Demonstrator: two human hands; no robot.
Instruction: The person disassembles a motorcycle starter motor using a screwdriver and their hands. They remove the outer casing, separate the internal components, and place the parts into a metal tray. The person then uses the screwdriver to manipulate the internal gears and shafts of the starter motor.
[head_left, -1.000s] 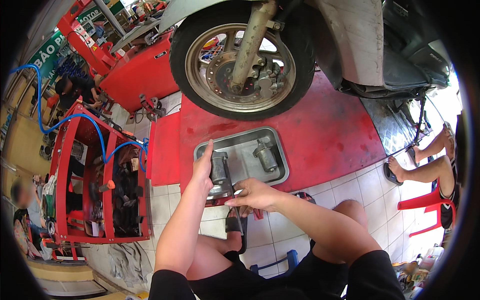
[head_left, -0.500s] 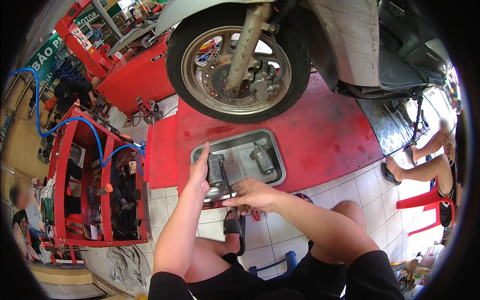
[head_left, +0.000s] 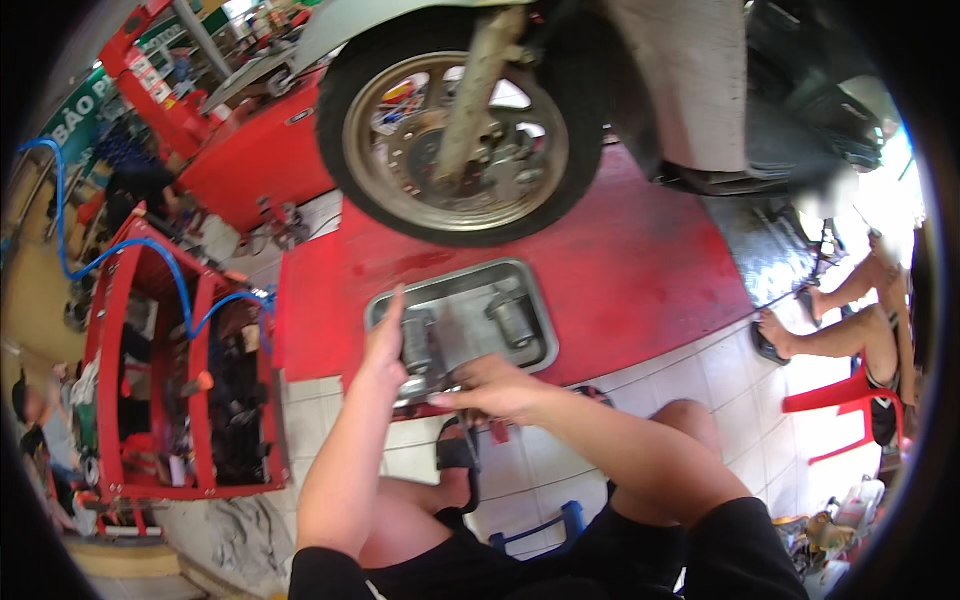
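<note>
My left hand (head_left: 385, 345) is closed around a grey metal cylindrical part (head_left: 417, 340) at the left of the steel tray (head_left: 545, 335). My right hand (head_left: 485, 385) pinches a dark, thin bar (head_left: 472, 450) at the tray's near edge, just below that part; the bar's lower end extends down past my fingers. A second grey cylindrical part (head_left: 510, 318) lies in the tray's right side. The tray rests on a red platform (head_left: 650, 270). Motion blur hides fine detail around my fingers.
A scooter's front wheel (head_left: 450, 225) stands above the tray. Left are a red tool cart (head_left: 110, 400), blue hose (head_left: 180, 280) and two people (head_left: 140, 190). Seated people's legs (head_left: 850, 340) and a red chair (head_left: 830, 400) are right; a blue stool (head_left: 540, 525) is below me.
The whole view has shifted slightly left and grown blurred. My hands keep about the same grip and place relative to the tray.
</note>
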